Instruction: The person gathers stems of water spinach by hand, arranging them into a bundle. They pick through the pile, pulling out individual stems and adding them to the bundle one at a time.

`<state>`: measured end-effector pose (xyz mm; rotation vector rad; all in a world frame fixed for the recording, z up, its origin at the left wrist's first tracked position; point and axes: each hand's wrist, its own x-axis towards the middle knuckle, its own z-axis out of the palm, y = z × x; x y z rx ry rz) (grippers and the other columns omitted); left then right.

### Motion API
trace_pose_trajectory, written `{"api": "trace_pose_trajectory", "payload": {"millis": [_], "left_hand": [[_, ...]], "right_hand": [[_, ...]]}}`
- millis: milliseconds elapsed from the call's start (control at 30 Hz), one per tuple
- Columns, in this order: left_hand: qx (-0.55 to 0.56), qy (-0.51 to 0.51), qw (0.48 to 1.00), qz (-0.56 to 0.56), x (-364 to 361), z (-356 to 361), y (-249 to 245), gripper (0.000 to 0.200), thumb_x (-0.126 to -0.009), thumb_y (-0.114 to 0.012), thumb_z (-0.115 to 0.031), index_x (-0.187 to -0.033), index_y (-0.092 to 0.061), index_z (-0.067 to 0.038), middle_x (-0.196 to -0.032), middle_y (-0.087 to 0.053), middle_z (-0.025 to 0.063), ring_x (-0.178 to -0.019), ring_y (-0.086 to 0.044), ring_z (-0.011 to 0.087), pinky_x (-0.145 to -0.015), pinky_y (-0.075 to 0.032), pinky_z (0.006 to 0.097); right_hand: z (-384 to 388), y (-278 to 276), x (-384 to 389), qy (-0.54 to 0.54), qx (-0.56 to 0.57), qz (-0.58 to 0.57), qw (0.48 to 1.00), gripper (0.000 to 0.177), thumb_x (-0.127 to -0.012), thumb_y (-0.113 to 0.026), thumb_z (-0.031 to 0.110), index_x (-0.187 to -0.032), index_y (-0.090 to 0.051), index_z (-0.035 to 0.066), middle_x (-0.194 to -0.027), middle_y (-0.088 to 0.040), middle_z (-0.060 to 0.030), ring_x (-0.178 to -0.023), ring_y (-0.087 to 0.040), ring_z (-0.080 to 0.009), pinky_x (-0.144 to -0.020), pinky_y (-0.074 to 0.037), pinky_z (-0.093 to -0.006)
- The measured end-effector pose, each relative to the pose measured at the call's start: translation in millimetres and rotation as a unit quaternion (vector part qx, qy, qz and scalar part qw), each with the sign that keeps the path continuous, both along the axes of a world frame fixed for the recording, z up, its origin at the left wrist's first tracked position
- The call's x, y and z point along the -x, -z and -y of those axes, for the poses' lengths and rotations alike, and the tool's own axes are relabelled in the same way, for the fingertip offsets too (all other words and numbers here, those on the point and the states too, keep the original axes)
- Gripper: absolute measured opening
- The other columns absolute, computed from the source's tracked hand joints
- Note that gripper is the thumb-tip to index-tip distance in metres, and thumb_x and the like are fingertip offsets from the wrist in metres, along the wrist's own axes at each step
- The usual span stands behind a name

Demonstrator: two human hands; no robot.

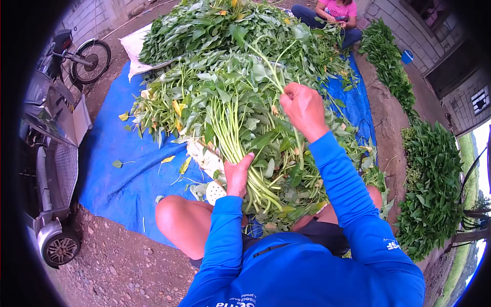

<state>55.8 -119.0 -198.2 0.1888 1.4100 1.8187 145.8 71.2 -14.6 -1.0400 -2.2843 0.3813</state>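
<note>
My left hand (237, 176) is closed round a bunch of leafy green stalks (227, 128), the cut ends pointing towards my lap and the leaves away from me. Up and to the right, my right hand (303, 110) grips a single long leafy stalk (270, 66), held above the heap. Its lower end hangs below my fist. Behind and beneath both hands spreads a large heap of leafy greens (189, 33), with some yellow leaves among them. My crossed legs frame loose stems in front of me.
A blue tarp (117, 174) lies under the heap, with stray leaves on it. At left stand a motorbike wheel (91, 62) and a metal sidecar (56, 153). Another person (335, 15) sits at the far right. More greens (429, 189) line the right side.
</note>
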Motion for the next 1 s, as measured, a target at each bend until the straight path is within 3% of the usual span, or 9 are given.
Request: {"api": "trace_pose_trajectory", "payload": {"millis": [33,167,233,300,433,667,767,933,1000], "left_hand": [[-0.005,-0.004,1.000,-0.001,-1.5,-1.0,-2.4,0.040,-0.090,-0.081,-0.013,-0.124,-0.068,0.004,-0.107,-0.076,0.0120,-0.088,-0.073,0.0197,-0.080,-0.060,0.0339],[-0.027,0.028,0.999,0.033,1.5,1.3,3.7,0.043,-0.092,-0.081,-0.011,-0.130,-0.066,0.002,-0.112,-0.075,0.0088,-0.095,-0.072,0.0167,-0.084,-0.058,0.0310],[-0.077,-0.002,0.996,0.050,-3.1,1.3,1.7,0.042,-0.093,-0.081,-0.010,-0.131,-0.066,0.002,-0.115,-0.073,0.0068,-0.099,-0.070,0.0144,-0.087,-0.056,0.0293],[-0.067,0.019,0.997,0.044,-1.7,5.2,-3.7,0.046,-0.093,-0.082,-0.009,-0.134,-0.064,0.000,-0.121,-0.071,0.0054,-0.102,-0.069,0.0139,-0.091,-0.056,0.0291],[-0.058,0.020,0.998,0.001,-2.1,-0.1,3.5,0.043,-0.090,-0.082,-0.008,-0.128,-0.064,0.000,-0.113,-0.071,0.0039,-0.097,-0.067,0.0135,-0.089,-0.054,0.0288],[0.043,0.033,0.997,-0.059,-3.9,-4.2,-2.2,0.044,-0.085,-0.083,-0.012,-0.121,-0.064,0.003,-0.105,-0.073,0.0070,-0.088,-0.067,0.0155,-0.081,-0.054,0.0312],[0.046,0.018,0.995,-0.092,-7.9,-4.9,-16.7,0.043,-0.085,-0.083,-0.011,-0.122,-0.065,0.003,-0.104,-0.074,0.0068,-0.086,-0.067,0.0159,-0.081,-0.055,0.0310],[0.033,0.031,0.997,-0.063,-4.3,-2.6,-16.9,0.046,-0.084,-0.084,-0.011,-0.124,-0.067,0.003,-0.105,-0.075,0.0089,-0.085,-0.069,0.0154,-0.079,-0.056,0.0315],[0.074,0.102,0.992,-0.017,1.4,5.1,-28.1,0.043,-0.084,-0.083,-0.010,-0.122,-0.068,0.002,-0.104,-0.075,0.0096,-0.085,-0.069,0.0153,-0.077,-0.057,0.0313]], "right_hand": [[9.3,10.7,9.8,0.003,0.051,0.038,0.998,0.019,-0.090,-0.068,0.019,-0.098,-0.077,0.005,-0.089,-0.074,-0.0252,-0.085,-0.072,-0.0472,-0.080,-0.057,-0.0561],[35.2,115.8,31.2,-0.107,0.283,0.121,0.945,0.024,-0.082,-0.080,0.023,-0.102,-0.081,0.009,-0.094,-0.078,-0.0191,-0.095,-0.076,-0.0388,-0.089,-0.059,-0.0456],[42.7,132.1,33.3,-0.107,0.347,0.054,0.930,0.022,-0.082,-0.083,0.020,-0.098,-0.082,0.005,-0.089,-0.079,-0.0143,-0.084,-0.077,-0.0286,-0.079,-0.060,-0.0403],[46.9,141.8,36.9,-0.069,0.531,-0.050,0.843,0.016,-0.085,-0.082,0.015,-0.093,-0.081,0.001,-0.082,-0.077,-0.0082,-0.072,-0.070,-0.0170,-0.069,-0.057,-0.0343],[51.5,138.6,36.5,-0.096,0.551,-0.067,0.827,0.026,-0.090,-0.079,0.014,-0.108,-0.077,-0.005,-0.085,-0.076,-0.0080,-0.071,-0.068,-0.0161,-0.067,-0.057,-0.0349],[41.6,116.0,55.0,-0.043,0.248,-0.096,0.963,0.041,-0.089,-0.076,0.026,-0.118,-0.073,-0.003,-0.095,-0.077,-0.0212,-0.087,-0.076,-0.0342,-0.088,-0.059,-0.0393],[11.7,146.5,73.5,-0.044,0.207,-0.054,0.976,0.043,-0.090,-0.077,0.028,-0.120,-0.071,-0.003,-0.087,-0.075,-0.0142,-0.082,-0.073,-0.0247,-0.082,-0.060,-0.0382],[27.7,148.7,64.8,0.129,0.506,-0.281,0.805,0.024,-0.100,-0.067,0.009,-0.120,-0.076,0.001,-0.107,-0.078,-0.0144,-0.090,-0.073,-0.0150,-0.081,-0.061,-0.0289],[30.6,170.8,72.8,0.052,0.512,-0.311,0.799,0.027,-0.100,-0.069,0.010,-0.124,-0.075,0.001,-0.111,-0.078,-0.0144,-0.095,-0.073,-0.0141,-0.083,-0.060,-0.0277]]}}
